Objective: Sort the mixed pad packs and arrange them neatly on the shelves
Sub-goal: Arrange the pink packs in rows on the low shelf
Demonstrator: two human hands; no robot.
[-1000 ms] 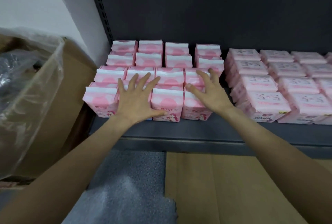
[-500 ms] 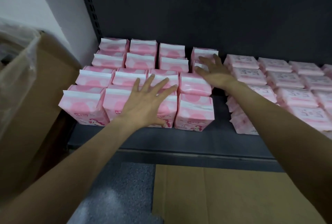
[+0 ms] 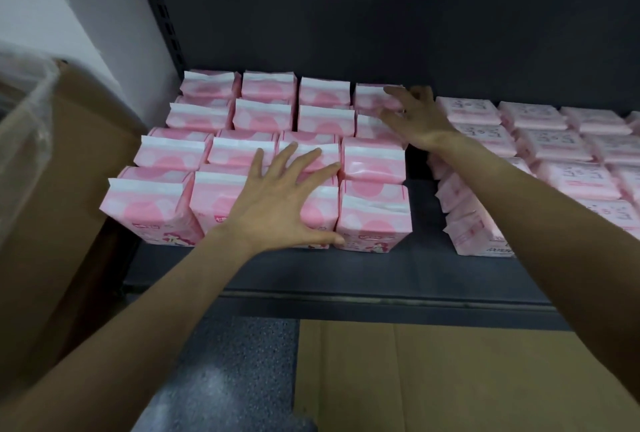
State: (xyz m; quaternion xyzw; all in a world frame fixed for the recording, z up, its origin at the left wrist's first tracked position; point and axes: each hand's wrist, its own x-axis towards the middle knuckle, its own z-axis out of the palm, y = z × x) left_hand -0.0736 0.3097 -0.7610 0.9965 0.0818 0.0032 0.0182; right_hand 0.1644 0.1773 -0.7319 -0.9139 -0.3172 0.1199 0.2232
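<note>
floor: speckled grey floor point(image 3: 239, 372) closest to the camera, with a flat sheet of brown cardboard point(image 3: 433, 376) lying on it just below the shelf edge

shelf: dark metal shelf point(image 3: 311, 272), dark back panel behind it, white wall point(image 3: 86, 16) off to the left

box: big cardboard box point(image 3: 62, 189) on the left with a clear plastic liner point(image 3: 24, 113) hanging over its rim, can't see what's inside

left hand: left hand point(image 3: 277, 203) is flat, fingers spread, pressing on the tops of the front pink pad packs point(image 3: 374, 217)

pad packs: standing upright in tidy rows, four across, on the left part of the shelf

right hand: right hand point(image 3: 415, 116) reaches further back, fingers loosely spread, touching the rear right packs

other stacks: paler flat packs point(image 3: 568, 141) lie stacked on the right, a gap apart
</note>
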